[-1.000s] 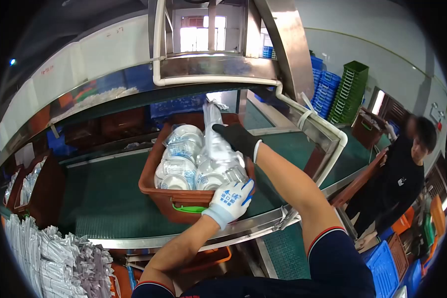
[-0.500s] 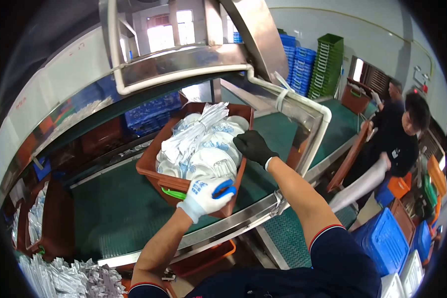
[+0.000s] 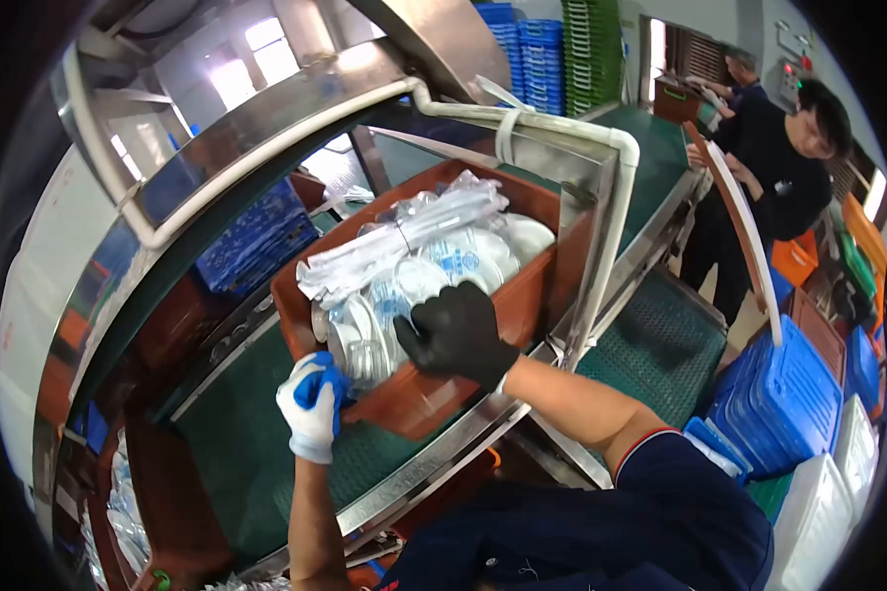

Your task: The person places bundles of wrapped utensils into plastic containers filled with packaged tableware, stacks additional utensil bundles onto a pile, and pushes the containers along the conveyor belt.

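A brown plastic crate (image 3: 522, 305) sits turned at an angle on the green conveyor belt. Plastic-wrapped white dishware sets (image 3: 365, 330) fill it, and a tied bundle of white plastic-wrapped pieces (image 3: 404, 236) lies across the top. My left hand (image 3: 310, 402), in a white glove with blue palm and fingers, is closed at the crate's near left corner. Over the near long rim lies my right hand (image 3: 455, 335) in a black glove, its fingers curled and its thumb toward the dishware; the fingertips are partly hidden.
A metal machine hood with a white pipe (image 3: 286, 163) arches over the belt (image 3: 246, 424). Another brown crate (image 3: 172, 492) stands at left. Blue crates (image 3: 784, 394) are stacked at right. A co-worker (image 3: 788, 167) holds a brown crate (image 3: 734, 212); another person stands farther back.
The crate has turned and now lies more crosswise under the hood's edge. My left hand moved left to its corner; my right hand came nearer, onto the near rim. The view shifted.
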`<state>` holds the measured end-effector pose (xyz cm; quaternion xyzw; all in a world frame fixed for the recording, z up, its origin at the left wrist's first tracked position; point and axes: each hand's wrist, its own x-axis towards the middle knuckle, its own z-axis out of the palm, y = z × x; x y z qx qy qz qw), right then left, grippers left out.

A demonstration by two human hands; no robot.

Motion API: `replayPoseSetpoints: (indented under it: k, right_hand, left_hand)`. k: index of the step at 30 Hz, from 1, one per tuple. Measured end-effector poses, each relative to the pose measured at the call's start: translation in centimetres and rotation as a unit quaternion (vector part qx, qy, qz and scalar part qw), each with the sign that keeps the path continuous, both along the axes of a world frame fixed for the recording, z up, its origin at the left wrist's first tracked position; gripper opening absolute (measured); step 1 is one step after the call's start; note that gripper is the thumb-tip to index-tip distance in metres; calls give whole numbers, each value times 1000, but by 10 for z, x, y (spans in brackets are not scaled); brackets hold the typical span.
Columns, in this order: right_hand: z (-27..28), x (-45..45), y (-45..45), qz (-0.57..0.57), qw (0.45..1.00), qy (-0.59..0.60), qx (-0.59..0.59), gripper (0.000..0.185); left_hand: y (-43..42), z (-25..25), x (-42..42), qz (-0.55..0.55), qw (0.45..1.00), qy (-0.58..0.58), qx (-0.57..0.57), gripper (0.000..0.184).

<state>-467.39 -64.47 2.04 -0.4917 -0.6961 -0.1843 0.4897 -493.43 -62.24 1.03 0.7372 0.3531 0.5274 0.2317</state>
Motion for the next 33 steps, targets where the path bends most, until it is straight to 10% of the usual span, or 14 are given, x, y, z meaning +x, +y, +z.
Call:
replayPoseSetpoints:
  k: [15, 20, 28, 33]
  right_hand:
    - [-39, 104, -47, -35, 997, 21, 64, 21]
    - [-229, 143, -157, -191, 953, 126, -197, 21]
    - [-373, 176, -408, -569, 470, 276, -616, 35]
    - [-435, 206, -480, -618, 316, 522, -495, 94]
  left_hand:
    - [-9, -36, 106, 11, 991, -128, -27, 45]
    - [-55, -117, 39, 144, 946, 283, -59, 57]
    - [-35, -198, -24, 240, 893, 363, -113, 69]
    - [-23, -210, -24, 216, 860, 449, -110, 63]
